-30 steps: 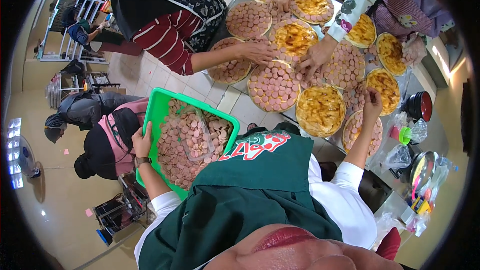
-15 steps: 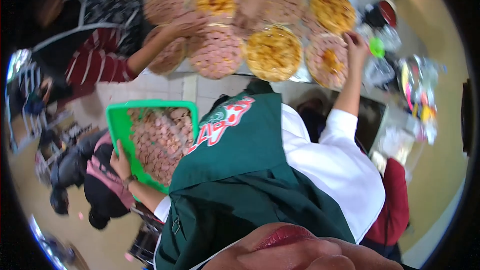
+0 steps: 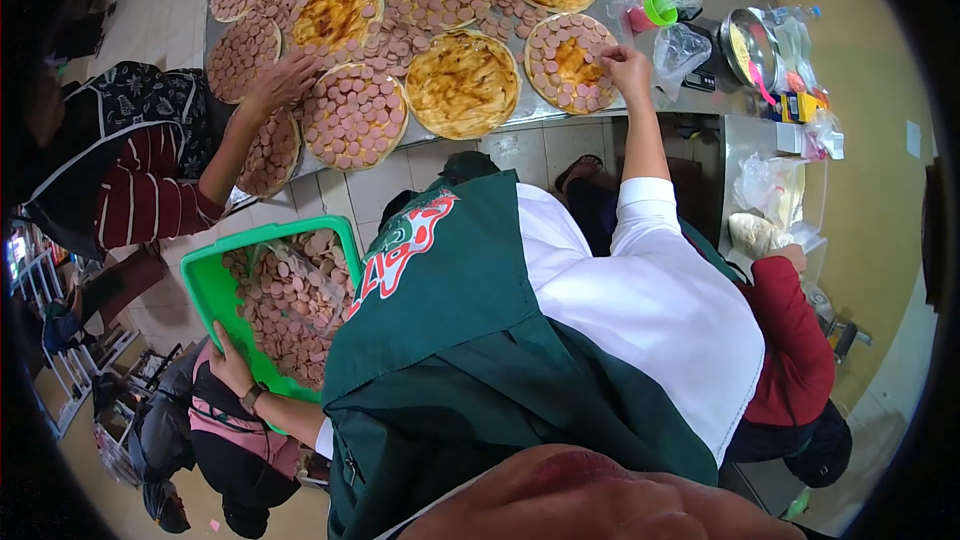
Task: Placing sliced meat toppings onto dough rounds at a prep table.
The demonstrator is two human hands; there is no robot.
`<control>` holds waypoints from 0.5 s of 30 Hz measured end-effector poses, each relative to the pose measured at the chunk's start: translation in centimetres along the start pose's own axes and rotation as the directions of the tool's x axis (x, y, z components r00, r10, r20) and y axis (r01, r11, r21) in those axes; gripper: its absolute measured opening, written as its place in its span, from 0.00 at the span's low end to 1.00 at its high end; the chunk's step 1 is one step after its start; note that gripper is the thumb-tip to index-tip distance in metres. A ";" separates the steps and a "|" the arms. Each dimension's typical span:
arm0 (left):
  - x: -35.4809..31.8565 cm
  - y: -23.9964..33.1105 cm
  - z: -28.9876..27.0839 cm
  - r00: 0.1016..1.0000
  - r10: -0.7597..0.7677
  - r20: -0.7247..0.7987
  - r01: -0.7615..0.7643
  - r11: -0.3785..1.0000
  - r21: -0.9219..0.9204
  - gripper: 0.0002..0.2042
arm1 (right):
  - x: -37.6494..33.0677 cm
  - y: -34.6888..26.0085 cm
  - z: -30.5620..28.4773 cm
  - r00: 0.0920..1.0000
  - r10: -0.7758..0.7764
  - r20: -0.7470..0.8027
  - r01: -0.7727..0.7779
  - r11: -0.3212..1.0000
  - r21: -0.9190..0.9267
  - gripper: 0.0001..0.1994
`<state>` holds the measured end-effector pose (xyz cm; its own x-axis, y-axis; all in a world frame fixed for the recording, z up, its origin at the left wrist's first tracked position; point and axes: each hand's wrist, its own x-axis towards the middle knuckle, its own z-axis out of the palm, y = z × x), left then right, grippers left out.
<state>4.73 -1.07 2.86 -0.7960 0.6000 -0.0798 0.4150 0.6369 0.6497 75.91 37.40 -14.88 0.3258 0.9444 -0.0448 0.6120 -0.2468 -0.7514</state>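
My left hand grips the side of a green plastic bin, held tilted at my left side. Sausage slices fill much of it, with a clear plastic bag among them. My right hand is over the right edge of a pizza, fingers pinched together; what they hold, if anything, is hidden. Sausage slices ring that pizza, and its sauced middle shows bare. Left of it lies a pizza base with only sauce, then a pizza covered in slices.
More pizzas and loose slices crowd the metal table. A co-worker's hand works at the left, with other hands at the far edge. A green cup, plastic bags and a metal bowl stand right. People are close on both sides.
The view has shifted, and more of the table's far and right side shows. Several more slices lie on the pizza under my right hand. My left hand keeps its grip on the bin.
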 end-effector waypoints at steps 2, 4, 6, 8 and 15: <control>-0.2 0.4 -0.2 1.000 0.020 0.005 -0.021 0.999 0.041 0.23 | -0.1 0.6 0.8 0.999 -0.026 0.033 0.027 0.999 -0.027 0.07; -0.4 0.6 -0.4 1.000 -0.006 0.005 0.006 0.997 0.074 0.22 | 0.1 1.0 1.1 0.998 -0.040 0.045 0.045 0.993 -0.107 0.07; -0.1 0.0 -0.3 1.000 0.019 -0.001 -0.019 0.999 0.044 0.22 | -0.1 0.6 1.3 0.997 -0.052 0.057 0.062 0.980 -0.188 0.07; -0.1 -0.8 -0.3 0.999 0.039 -0.011 -0.039 0.999 0.015 0.22 | -0.4 -0.4 1.3 0.974 -0.228 0.002 0.202 0.857 -0.474 0.08; -0.5 -1.6 -0.9 0.999 -0.038 0.022 0.038 0.999 -0.008 0.23 | 1.5 -5.9 6.3 0.931 -0.353 0.095 0.365 0.880 -0.304 0.10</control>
<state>4.07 -2.76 2.55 -0.8015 0.5857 -0.1209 0.3809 0.6557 0.6519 68.24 41.59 -14.72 0.0184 0.9868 0.1607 0.8763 0.0615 -0.4778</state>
